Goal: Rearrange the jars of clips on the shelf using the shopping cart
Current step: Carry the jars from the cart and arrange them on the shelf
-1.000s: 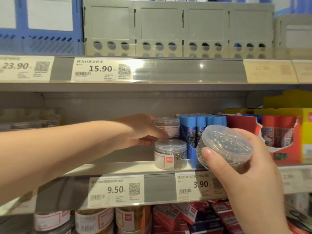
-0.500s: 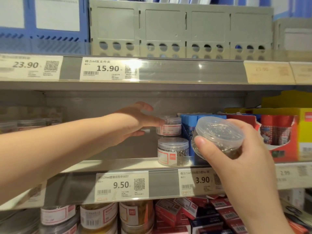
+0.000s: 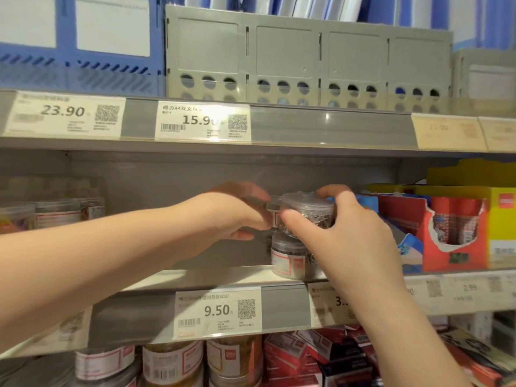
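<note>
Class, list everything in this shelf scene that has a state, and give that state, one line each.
Held jar, lid on, gripped by right hand.
Lower jar, upright on shelf, lid on.
Left hand, at the rear jar; grip unclear.
Red display box, front torn open.

The held jar (image 3: 307, 212), a clear round tub with a flat clear lid and silver clips inside, is sitting nearly upright in the right hand (image 3: 349, 241). The thumb is pressing its front wall and the fingers (image 3: 335, 191) are curling over its far rim. It is positioned directly above the lower jar (image 3: 291, 259); contact between them cannot be determined. The lower jar is standing upright at the front edge of the shelf (image 3: 212, 277), showing a red-and-white label. The rear jar (image 3: 274, 208) is showing only partly behind the held jar. The left hand (image 3: 231, 213) is cupping its left side, with contact blurred.
</note>
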`<state>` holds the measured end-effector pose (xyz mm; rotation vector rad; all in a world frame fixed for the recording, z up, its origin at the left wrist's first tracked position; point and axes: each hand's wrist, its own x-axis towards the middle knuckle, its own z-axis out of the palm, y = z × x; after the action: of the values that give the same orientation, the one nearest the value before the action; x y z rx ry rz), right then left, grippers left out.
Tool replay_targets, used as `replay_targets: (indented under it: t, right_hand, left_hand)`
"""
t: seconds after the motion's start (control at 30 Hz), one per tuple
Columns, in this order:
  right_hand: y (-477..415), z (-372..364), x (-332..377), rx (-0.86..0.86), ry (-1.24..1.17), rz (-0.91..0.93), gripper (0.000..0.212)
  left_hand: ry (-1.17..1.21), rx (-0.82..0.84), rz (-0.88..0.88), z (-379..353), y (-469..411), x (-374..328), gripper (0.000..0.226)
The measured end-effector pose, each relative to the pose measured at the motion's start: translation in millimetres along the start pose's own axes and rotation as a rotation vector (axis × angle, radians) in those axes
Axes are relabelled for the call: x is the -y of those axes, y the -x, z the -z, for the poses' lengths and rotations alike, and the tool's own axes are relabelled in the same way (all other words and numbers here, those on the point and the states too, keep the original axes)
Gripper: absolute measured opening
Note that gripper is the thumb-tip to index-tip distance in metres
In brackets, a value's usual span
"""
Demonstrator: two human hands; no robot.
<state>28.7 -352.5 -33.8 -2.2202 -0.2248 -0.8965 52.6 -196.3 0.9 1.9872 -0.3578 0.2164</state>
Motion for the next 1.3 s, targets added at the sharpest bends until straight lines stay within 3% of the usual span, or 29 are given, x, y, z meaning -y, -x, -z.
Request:
replay_targets:
  t: [0.23,0.47,0.7,1.3]
  right_hand:
    - [-1,-8,5,0.011,0.167,0.018,0.061]
    - [2,-10,-8,0.008,0.121,0.076,0.079]
    - [11,-7,-15,-0.005,0.035,0.128,0.066]
    - [14,-11,-17,-0.047,-0.053,0.122,0.065]
  left_hand:
    - [-0.032,0.054,-0.008,-5,5,7,0.035]
    - [-0.032,0.102,0.022,-3,6,9,0.034]
    - [0.027,0.125,0.041,-1,5,10,0.040]
    - [0.053,0.132,0.048,-2,6,9,0.035]
